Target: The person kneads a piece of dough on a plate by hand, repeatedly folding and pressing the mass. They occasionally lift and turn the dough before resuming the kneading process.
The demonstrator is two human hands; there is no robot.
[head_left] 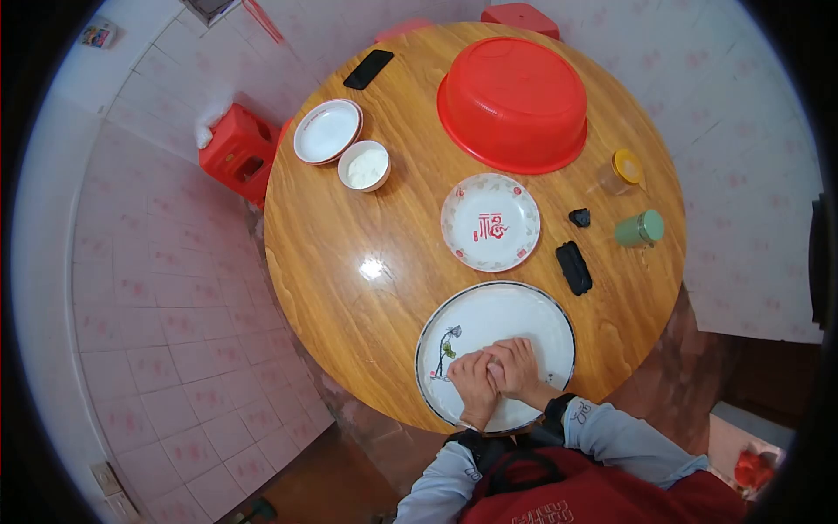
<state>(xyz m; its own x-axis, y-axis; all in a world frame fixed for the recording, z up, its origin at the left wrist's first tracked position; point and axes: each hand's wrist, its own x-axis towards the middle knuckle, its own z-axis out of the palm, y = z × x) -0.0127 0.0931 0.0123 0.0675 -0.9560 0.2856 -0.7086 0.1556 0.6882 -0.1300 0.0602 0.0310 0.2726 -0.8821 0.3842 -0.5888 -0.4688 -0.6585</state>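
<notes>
My left hand (474,384) and my right hand (518,367) are side by side over a large white oval platter (546,319) with a dark rim and a painted flower. Both hands are closed, fingers curled and pressed toward each other. A small pinkish bit shows between them; I cannot tell whether it is a thumb or part of something held. Just beyond the platter lies a white plate (463,205) with a red character and a patterned border.
An upturned red basin (515,96) sits at the back. At left are stacked plates (327,131), a bowl of white stuff (365,166) and a phone (368,69). To the right stand a yellow-lidded jar (621,173), a green container (637,229) and a black case (573,267).
</notes>
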